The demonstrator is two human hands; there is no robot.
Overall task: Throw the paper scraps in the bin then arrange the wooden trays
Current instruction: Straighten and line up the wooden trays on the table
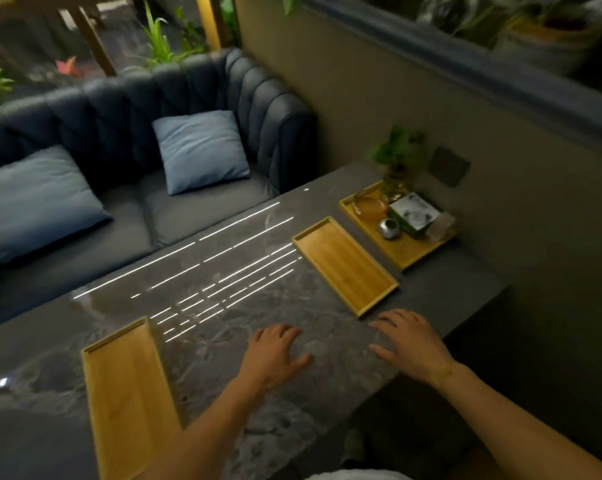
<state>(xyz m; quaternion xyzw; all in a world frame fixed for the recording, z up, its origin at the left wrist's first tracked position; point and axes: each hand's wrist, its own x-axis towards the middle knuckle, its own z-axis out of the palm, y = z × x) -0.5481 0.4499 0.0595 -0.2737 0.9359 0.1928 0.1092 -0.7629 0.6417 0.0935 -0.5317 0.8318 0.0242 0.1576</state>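
Three wooden trays lie on a dark marble table. One empty tray sits near the left front, partly under my left forearm. A second empty tray lies to the right of centre. A third tray by the wall carries small items. My left hand hovers over or rests on the tabletop with fingers spread, holding nothing. My right hand is likewise flat and spread, just in front of the second tray's near corner. No paper scraps or bin are in view.
The third tray holds a glass dish, a small metal pot and a green-and-white box; a potted plant stands behind it. A dark blue sofa with two blue cushions lies beyond the table. A wall runs along the right.
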